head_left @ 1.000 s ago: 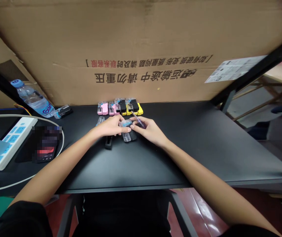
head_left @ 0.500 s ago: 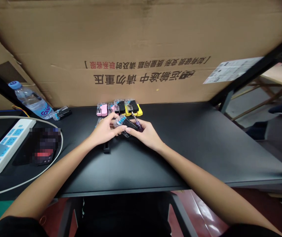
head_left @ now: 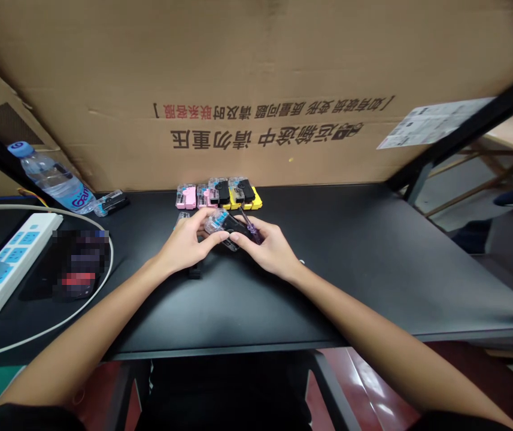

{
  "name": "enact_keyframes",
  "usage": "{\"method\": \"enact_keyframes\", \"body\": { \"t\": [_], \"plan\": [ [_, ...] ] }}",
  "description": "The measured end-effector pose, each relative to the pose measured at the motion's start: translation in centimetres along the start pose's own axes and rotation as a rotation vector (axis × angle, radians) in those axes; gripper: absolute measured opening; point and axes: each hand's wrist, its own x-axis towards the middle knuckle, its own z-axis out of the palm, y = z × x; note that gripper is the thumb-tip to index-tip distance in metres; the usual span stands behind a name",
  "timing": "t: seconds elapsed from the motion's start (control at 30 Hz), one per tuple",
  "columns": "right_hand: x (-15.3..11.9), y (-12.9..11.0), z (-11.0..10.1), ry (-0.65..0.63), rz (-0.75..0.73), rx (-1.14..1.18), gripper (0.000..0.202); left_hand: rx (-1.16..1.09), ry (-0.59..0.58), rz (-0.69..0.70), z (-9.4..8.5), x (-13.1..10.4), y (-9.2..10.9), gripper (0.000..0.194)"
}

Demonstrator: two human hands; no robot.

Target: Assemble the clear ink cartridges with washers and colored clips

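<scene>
Between my two hands is a small black device with a clear plastic end (head_left: 233, 225), blue parts showing inside it. My left hand (head_left: 187, 240) grips the clear end between thumb and fingers. My right hand (head_left: 270, 244) holds the black end, its thumb pressed on top. A screwdriver with a dark purple handle (head_left: 252, 230) is also tucked in the right hand, its thin shaft pointing up and away. Just beyond the hands sit similar devices in pink (head_left: 187, 196), black (head_left: 245, 189) and yellow (head_left: 256, 199). A black piece (head_left: 194, 272) lies partly hidden below my left hand.
A large cardboard box (head_left: 274, 66) stands behind the black table (head_left: 364, 263). At left are a water bottle (head_left: 56, 179), another black-and-clear device (head_left: 111, 202), a white power strip (head_left: 18, 263), a blurred-out dark object (head_left: 81, 263) and a looping pale cable (head_left: 111, 248).
Both hands still hold the device, which has turned and shifted slightly. The view has moved a little. A small white spot now shows by my right wrist.
</scene>
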Motion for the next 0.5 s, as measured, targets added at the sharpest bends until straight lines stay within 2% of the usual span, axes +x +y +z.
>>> {"method": "enact_keyframes", "body": {
  "t": [0.17, 0.5],
  "plan": [
    [-0.09, -0.17, 0.22, 0.035, -0.016, -0.015, 0.052, 0.028, 0.028, 0.021, 0.19, -0.08, 0.05, 0.044],
    [0.0, -0.83, 0.6, 0.045, 0.012, 0.043, 0.048, -0.078, 0.03, -0.021, 0.73, -0.06, -0.08, 0.041]
  ]
}}
